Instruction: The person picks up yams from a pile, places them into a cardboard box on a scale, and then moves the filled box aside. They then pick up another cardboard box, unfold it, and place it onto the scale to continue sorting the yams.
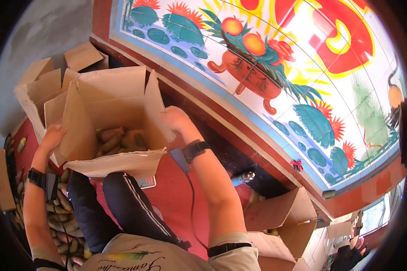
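Here, lots of things sit around the person. More open boxes (40, 86) stand just behind the one being held, against a grey wall. Another bunch of empty boxes (280, 217) lies well apart, lower right, on the red floor (176, 198). A heap of long green and yellow veggies (61, 217) lies by the left arm. A small scale (145, 181) with buttons peeks out just under the held box. A big tile picture (267, 67) of flowers and a pot fills the wall. The person's knee (126, 198), in dark pants with a white stripe, is right in front of the box and hides its bottom. The cardboard box (106, 104) is in the middle left, between both hands. It is plain brown, open on top, flaps sticking out, with brownish pink roots (117, 140) inside. The left hand (54, 135) grips its side edge, fingers curled around the cardboard. The right hand (174, 118) presses on the other side; its fingers are hidden, so I cannot tell how they sit.
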